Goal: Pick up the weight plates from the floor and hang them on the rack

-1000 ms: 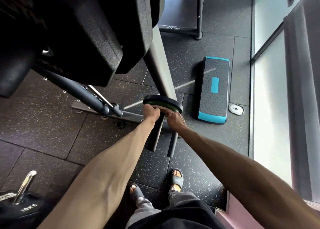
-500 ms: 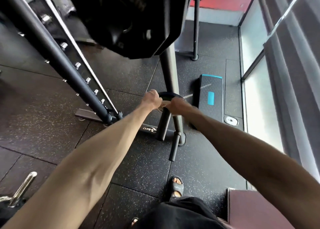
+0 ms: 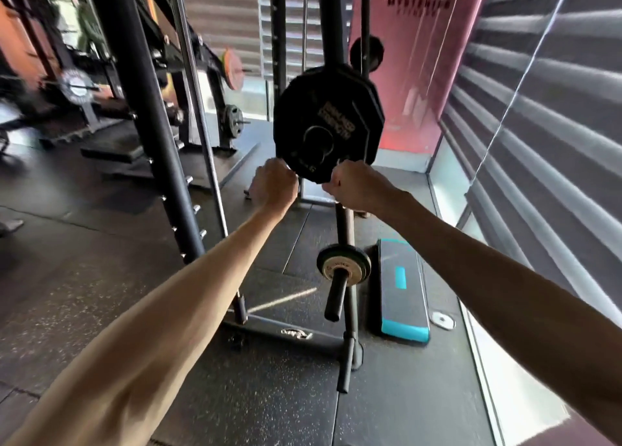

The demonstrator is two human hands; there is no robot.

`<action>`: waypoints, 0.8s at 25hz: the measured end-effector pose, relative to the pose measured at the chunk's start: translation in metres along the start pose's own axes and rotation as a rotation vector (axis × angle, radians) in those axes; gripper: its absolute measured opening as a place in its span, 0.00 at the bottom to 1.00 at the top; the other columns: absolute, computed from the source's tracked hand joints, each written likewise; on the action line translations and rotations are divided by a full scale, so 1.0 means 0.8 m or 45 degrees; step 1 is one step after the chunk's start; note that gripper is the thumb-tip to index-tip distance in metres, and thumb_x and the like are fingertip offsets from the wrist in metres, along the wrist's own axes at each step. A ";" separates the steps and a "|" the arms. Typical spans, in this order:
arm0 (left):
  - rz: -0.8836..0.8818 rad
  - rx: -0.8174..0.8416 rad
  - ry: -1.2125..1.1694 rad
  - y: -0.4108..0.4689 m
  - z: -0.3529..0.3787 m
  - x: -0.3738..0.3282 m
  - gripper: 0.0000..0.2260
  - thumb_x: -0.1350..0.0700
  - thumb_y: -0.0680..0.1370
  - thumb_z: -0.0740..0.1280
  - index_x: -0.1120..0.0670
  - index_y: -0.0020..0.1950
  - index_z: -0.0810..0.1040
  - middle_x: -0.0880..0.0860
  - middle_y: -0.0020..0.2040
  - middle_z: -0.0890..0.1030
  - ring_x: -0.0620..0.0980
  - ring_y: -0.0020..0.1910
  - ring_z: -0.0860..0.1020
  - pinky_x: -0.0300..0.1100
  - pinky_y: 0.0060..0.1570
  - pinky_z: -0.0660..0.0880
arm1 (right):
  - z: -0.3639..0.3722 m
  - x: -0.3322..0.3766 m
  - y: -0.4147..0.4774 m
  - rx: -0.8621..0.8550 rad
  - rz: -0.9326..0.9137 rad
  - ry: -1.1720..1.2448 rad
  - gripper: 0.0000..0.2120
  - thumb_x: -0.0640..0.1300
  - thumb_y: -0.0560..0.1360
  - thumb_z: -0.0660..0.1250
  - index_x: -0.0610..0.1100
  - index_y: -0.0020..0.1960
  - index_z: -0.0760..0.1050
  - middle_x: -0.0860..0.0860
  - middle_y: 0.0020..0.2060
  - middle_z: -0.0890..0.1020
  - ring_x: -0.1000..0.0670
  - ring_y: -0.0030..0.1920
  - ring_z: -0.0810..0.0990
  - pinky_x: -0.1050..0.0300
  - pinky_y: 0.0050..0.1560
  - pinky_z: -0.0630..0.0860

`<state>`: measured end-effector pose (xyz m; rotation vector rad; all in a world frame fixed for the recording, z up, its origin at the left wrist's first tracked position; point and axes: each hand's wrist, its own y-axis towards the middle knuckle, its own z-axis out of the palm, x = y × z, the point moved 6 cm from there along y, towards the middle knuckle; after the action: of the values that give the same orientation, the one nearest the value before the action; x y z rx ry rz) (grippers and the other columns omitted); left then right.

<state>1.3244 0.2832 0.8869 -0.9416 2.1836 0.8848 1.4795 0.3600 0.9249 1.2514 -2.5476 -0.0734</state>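
Observation:
A small weight plate (image 3: 343, 266) with a pale face hangs on the lower peg of the rack post (image 3: 344, 220). Higher on the same post hang large black plates (image 3: 328, 124) with white lettering. My left hand (image 3: 274, 184) and my right hand (image 3: 355, 184) are raised side by side at the lower rim of the large plates, well above the small one. Both have the fingers curled in and nothing shows inside them. Whether they touch the rim is unclear.
A black and teal step platform (image 3: 402, 290) lies right of the rack base (image 3: 296, 336), with a small metal disc (image 3: 443, 320) on the floor beside it. A thick black upright (image 3: 141, 108) with pegs stands at left. Blinds (image 3: 538, 125) run along the right.
Both hands have let go of the small plate, which stays on the lower peg, and have risen to the large plates' rim. The view has tilted up from the floor.

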 end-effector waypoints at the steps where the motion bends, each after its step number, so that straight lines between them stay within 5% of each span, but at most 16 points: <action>1: 0.069 -0.145 0.018 -0.001 -0.030 -0.020 0.14 0.55 0.76 0.58 0.61 0.54 0.78 0.64 0.48 0.83 0.64 0.50 0.81 0.52 0.49 0.79 | -0.026 0.008 -0.002 -0.163 -0.028 -0.010 0.12 0.50 0.78 0.65 0.40 0.48 0.78 0.39 0.46 0.82 0.39 0.50 0.81 0.53 0.46 0.74; 3: 0.224 -0.289 -0.004 0.000 -0.068 -0.057 0.13 0.58 0.80 0.60 0.58 0.63 0.72 0.62 0.56 0.80 0.64 0.56 0.79 0.54 0.51 0.74 | -0.065 0.014 -0.005 -0.526 -0.085 -0.153 0.10 0.46 0.75 0.68 0.42 0.55 0.77 0.40 0.51 0.81 0.37 0.53 0.80 0.48 0.51 0.76; 5: 0.415 -0.199 0.084 0.009 -0.067 -0.078 0.25 0.60 0.79 0.64 0.55 0.75 0.61 0.64 0.64 0.72 0.66 0.61 0.75 0.58 0.55 0.74 | -0.075 0.007 -0.004 -0.822 -0.129 -0.469 0.24 0.40 0.69 0.74 0.41 0.64 0.73 0.37 0.60 0.76 0.35 0.60 0.76 0.43 0.57 0.76; 8: 0.490 0.088 0.418 0.034 -0.037 -0.068 0.49 0.55 0.74 0.74 0.46 0.81 0.40 0.67 0.76 0.54 0.70 0.72 0.64 0.65 0.65 0.68 | -0.055 -0.020 0.013 -0.794 -0.138 -0.633 0.48 0.46 0.67 0.78 0.42 0.79 0.56 0.32 0.77 0.56 0.32 0.77 0.56 0.34 0.74 0.58; 11: 0.477 0.203 0.466 0.057 -0.017 -0.048 0.62 0.48 0.66 0.80 0.48 0.79 0.32 0.69 0.78 0.44 0.71 0.76 0.53 0.70 0.70 0.59 | -0.037 -0.040 0.037 -0.686 -0.082 -0.566 0.61 0.58 0.65 0.79 0.42 0.81 0.42 0.31 0.78 0.46 0.32 0.79 0.47 0.34 0.76 0.49; 16: 0.582 0.085 0.276 0.079 0.005 -0.048 0.59 0.36 0.68 0.75 0.49 0.79 0.31 0.66 0.79 0.49 0.70 0.75 0.58 0.73 0.64 0.64 | -0.014 -0.054 0.065 -0.694 -0.028 -0.326 0.63 0.52 0.69 0.79 0.45 0.79 0.30 0.29 0.77 0.42 0.30 0.78 0.43 0.30 0.74 0.56; 20: 0.603 -0.033 0.091 0.093 0.026 -0.055 0.51 0.35 0.73 0.67 0.51 0.80 0.35 0.67 0.78 0.48 0.70 0.76 0.55 0.72 0.65 0.64 | -0.007 -0.069 0.080 -0.691 -0.039 -0.287 0.61 0.58 0.68 0.76 0.42 0.80 0.33 0.28 0.76 0.42 0.29 0.77 0.43 0.33 0.75 0.57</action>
<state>1.2968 0.3551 0.9312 -0.4729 2.5110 1.1071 1.4638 0.4435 0.9281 1.1055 -2.4326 -0.8918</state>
